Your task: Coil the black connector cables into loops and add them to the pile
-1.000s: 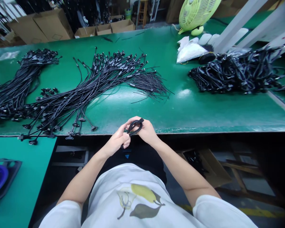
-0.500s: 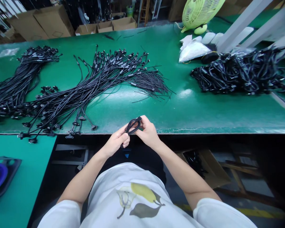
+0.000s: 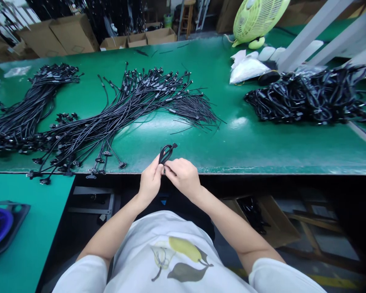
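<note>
A black cable [image 3: 166, 154], coiled into a small loop with a connector at its upper end, is held over the front edge of the green table [image 3: 219, 150]. My left hand [image 3: 150, 179] is closed around the lower part of the coil. Pressed against the same spot, the fingers of my right hand [image 3: 183, 176] are closed in a pinch at the bottom of the coil; what lies between them is hidden. Beyond my hands spreads a pile of straight black cables [image 3: 110, 118] with connectors at both ends.
Coiled black cables [image 3: 308, 97] are heaped at the right, near a white plastic bag [image 3: 248, 69] and a green fan [image 3: 256, 20]. Thin black ties [image 3: 195, 106] lie mid-table. Another cable bundle [image 3: 39, 93] lies left. Below right stands a cardboard box [image 3: 274, 219].
My right hand has moved from the coil's upper right end down to its base. The left hand has turned more upright, and the loop now stands above the fingers.
</note>
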A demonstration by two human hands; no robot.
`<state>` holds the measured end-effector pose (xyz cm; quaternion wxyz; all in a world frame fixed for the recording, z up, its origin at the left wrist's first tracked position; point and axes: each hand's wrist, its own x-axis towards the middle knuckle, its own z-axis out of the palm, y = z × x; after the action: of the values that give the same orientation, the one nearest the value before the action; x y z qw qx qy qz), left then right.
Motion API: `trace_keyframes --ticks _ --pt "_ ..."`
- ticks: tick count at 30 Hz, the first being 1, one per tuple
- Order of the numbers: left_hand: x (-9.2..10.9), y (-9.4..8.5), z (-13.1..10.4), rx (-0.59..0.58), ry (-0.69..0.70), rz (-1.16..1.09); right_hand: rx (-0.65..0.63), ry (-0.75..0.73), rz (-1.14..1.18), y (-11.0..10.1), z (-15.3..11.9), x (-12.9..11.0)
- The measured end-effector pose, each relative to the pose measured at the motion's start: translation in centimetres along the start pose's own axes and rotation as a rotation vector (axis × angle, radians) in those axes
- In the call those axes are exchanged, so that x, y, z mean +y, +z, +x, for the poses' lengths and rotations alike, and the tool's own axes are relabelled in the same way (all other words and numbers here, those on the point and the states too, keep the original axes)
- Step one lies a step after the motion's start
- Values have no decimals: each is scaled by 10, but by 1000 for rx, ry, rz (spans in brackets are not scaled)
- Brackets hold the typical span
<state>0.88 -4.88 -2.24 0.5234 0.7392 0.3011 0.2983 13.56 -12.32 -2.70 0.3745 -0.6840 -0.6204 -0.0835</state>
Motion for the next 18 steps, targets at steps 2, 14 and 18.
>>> trace_keyframes --ticks 2,14,18 --pt "0 -2 2 15 92 110 89 -276 -209 -6 4 3" --pt "11 -15 12 -236 -149 4 -155 -669 -347 -39 43 3" --pt "18 -19 15 -302 -225 -143 -140 -739 -340 -36 38 2"
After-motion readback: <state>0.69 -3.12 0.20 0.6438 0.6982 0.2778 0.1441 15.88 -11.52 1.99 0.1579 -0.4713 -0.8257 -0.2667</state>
